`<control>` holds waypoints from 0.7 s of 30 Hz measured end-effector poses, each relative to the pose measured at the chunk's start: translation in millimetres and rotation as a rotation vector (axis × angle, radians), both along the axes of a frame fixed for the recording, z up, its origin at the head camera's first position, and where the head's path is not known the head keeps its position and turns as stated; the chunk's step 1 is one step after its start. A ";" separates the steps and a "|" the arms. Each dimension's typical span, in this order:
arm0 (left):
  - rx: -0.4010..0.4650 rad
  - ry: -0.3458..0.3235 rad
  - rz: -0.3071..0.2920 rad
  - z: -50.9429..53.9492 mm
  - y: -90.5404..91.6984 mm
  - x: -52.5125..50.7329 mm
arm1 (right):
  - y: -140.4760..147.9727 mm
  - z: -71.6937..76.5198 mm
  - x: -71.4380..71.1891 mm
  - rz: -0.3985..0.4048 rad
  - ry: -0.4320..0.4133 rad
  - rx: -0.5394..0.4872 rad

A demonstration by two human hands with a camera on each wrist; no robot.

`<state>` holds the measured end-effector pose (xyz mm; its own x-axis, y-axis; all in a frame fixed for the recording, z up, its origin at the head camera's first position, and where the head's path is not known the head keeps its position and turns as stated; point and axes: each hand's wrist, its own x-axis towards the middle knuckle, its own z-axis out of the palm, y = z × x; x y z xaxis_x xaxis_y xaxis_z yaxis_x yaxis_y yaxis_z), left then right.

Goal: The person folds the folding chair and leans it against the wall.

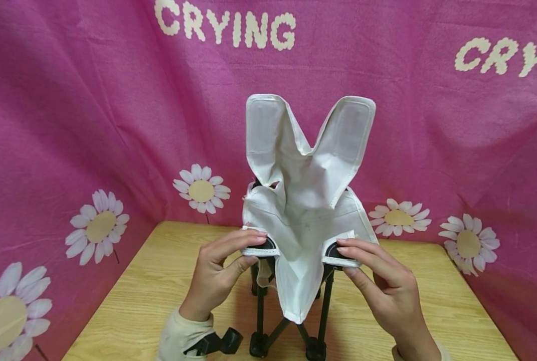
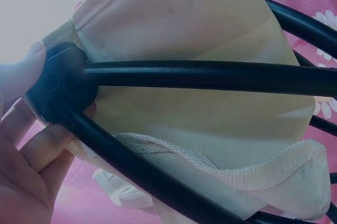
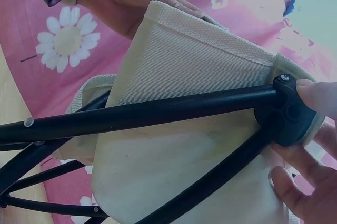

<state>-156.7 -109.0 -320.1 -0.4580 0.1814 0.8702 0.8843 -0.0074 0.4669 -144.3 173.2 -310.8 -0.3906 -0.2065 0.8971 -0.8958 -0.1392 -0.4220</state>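
A small folding chair stands on the table, with a white fabric seat (image 1: pixel 309 220) slung over black tubular legs (image 1: pixel 260 313). Two fabric flaps (image 1: pixel 264 128) rise at its back, and a pointed flap (image 1: pixel 299 296) hangs down in front. My left hand (image 1: pixel 216 276) pinches the near left corner, fingers on top and thumb below. At the near right corner, my right hand (image 1: pixel 387 286) grips in the same way. The wrist views show the corners' undersides: a black plastic joint (image 2: pixel 63 79) by the left thumb, and another joint (image 3: pixel 287 111) by the right thumb.
The wooden table (image 1: pixel 160 291) carries the chair's feet. A pink cloth (image 1: pixel 115 100) with daisies and pale lettering hangs behind and at both sides. A black device (image 1: pixel 218 342) is strapped to the left wrist, over a beige sleeve (image 1: pixel 180 333).
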 end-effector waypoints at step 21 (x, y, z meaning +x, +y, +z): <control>-0.008 0.021 0.023 1.3 5.5 -0.7 | -1.7 -0.1 -0.9 0.012 -0.002 -0.021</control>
<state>-157.4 -103.4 -318.8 -0.4434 0.1775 0.8786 0.8940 0.0169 0.4478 -145.3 171.5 -310.9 -0.3902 -0.1921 0.9005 -0.8932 -0.1586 -0.4209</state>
